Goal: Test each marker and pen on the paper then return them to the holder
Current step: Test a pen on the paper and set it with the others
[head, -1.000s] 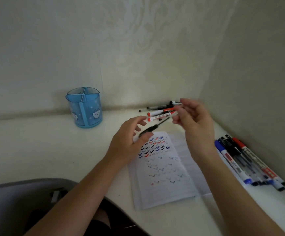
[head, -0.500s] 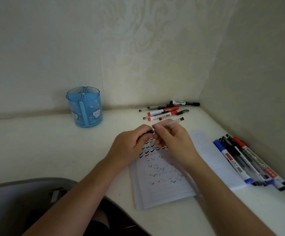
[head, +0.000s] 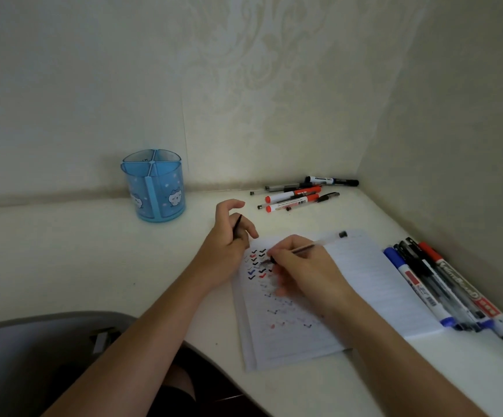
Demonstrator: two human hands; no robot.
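Note:
My right hand (head: 301, 266) grips a clear-barrelled pen (head: 322, 243) with its tip down on the lined paper (head: 364, 266), among rows of black, red and blue tick marks. My left hand (head: 229, 236) rests at the paper's left edge and pinches the pen's black cap (head: 238, 224). The blue divided holder (head: 154, 188) stands at the back left by the wall, with no pens showing in it. One pile of pens and markers (head: 298, 195) lies at the back of the desk. A second row of markers and pens (head: 442, 284) lies to the right of the paper.
The white desk (head: 78, 266) meets walls at the back and the right, forming a corner. A grey chair (head: 33, 356) sits at the lower left, below the desk's curved front edge.
My right hand pulled the pen out of its cap and came down from above the back pile to the paper. My left hand kept the cap and shifted to the paper's left edge.

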